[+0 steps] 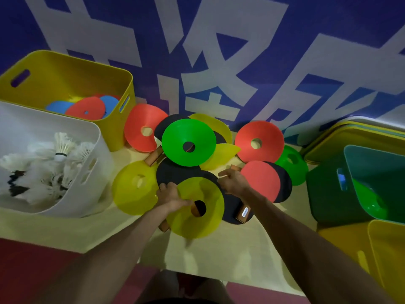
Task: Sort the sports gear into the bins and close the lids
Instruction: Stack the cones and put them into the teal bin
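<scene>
My left hand [173, 197] pinches the edge of the nearest yellow disc cone [201, 218], which lies over black paddles [175, 174]. My right hand [233, 183] touches the pile beside a red paddle [260, 181]; I cannot tell its grip. A green cone [175, 139] lies beyond both hands, and a white bin [103, 150] of shuttlecocks [63, 145] sits left of my left hand.

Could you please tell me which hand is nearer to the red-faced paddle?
Right. The right hand sits just left of the red-faced paddle; the left hand grips the near yellow cone, farther left.
</scene>
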`<state>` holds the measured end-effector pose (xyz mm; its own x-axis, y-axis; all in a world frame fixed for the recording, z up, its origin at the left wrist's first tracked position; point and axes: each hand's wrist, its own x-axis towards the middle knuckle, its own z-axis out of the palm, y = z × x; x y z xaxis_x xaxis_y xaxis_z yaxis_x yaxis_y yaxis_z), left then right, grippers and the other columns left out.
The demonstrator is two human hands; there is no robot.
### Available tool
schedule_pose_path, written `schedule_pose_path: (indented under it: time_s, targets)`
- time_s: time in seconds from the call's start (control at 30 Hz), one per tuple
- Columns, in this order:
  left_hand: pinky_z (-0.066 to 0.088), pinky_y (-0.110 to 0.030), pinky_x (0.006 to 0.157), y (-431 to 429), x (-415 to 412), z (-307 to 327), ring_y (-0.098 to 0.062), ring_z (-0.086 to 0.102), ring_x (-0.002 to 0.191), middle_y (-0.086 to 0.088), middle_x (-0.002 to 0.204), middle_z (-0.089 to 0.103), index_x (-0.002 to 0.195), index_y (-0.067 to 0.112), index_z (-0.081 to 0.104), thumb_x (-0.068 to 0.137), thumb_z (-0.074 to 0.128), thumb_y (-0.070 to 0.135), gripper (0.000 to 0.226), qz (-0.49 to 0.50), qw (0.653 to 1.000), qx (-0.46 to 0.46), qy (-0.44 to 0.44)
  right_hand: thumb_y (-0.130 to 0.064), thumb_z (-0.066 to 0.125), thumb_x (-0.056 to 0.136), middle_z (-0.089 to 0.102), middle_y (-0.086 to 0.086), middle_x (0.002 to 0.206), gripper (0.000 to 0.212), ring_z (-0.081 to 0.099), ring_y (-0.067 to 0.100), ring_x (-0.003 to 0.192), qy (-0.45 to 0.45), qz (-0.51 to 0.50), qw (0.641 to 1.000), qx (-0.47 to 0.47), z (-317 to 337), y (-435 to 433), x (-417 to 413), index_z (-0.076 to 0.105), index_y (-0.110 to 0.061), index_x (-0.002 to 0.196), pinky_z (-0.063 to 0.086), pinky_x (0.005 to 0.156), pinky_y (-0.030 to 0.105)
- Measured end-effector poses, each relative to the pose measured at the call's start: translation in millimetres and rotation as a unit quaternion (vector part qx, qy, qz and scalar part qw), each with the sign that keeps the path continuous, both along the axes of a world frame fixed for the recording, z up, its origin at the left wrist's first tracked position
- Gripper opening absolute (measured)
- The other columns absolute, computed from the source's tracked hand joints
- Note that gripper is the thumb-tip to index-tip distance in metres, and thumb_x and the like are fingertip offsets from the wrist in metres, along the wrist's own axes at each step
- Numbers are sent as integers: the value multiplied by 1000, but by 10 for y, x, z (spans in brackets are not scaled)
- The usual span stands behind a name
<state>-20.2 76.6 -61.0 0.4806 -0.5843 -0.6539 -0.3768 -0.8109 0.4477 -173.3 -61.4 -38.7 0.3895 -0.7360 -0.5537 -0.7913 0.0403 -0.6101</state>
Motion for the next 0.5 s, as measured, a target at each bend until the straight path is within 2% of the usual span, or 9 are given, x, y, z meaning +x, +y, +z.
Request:
schedule_pose_path:
  time_s: [0.07, 0.13, 0.2, 0.33, 0.5]
  targets:
    - [35, -39, 101, -17, -41, -33, -33, 31, 128, -14, 138, 30, 134, 9, 36, 69, 81, 41, 85, 1, 1000, 7, -14, -13, 61, 89, 63, 14, 88, 27, 62, 26, 78, -20, -22, 999, 16, 31, -21, 30, 61, -7, 115, 56, 80, 46]
    - [36, -40, 102, -34, -52, -53, -33, 30, 128, -14, 138, 30, 133, 8, 35, 64, 84, 41, 92, 8, 1000, 16, -18, -7, 59, 89, 60, 11, 88, 30, 59, 24, 76, -46, -43, 997, 42, 44, -51, 68, 58, -3, 119, 55, 73, 39]
    - [38, -44, 103, -42, -52, -74, -33, 31, 129, -14, 138, 31, 133, 9, 33, 59, 87, 41, 97, 18, 999, 27, -10, -6, 57, 89, 59, 9, 94, 34, 59, 23, 80, -55, -68, 995, 55, 41, -79, 128, 57, -5, 123, 54, 72, 34]
    - [39, -45, 102, -37, -80, -115, -32, 35, 126, -14, 133, 37, 127, 10, 36, 53, 89, 42, 97, 31, 999, 28, -7, -11, 55, 93, 54, 12, 82, 23, 51, 17, 60, -99, -112, 984, 93, 39, -94, 336, 54, -7, 116, 48, 51, 25]
    - [36, -40, 104, -52, -85, -83, -33, 32, 128, -15, 137, 31, 133, 7, 34, 56, 88, 40, 99, 45, 998, 47, -13, -24, 56, 95, 58, 12, 93, 24, 56, 17, 66, -120, -139, 980, 78, -52, -117, 598, 51, -8, 112, 56, 69, 37]
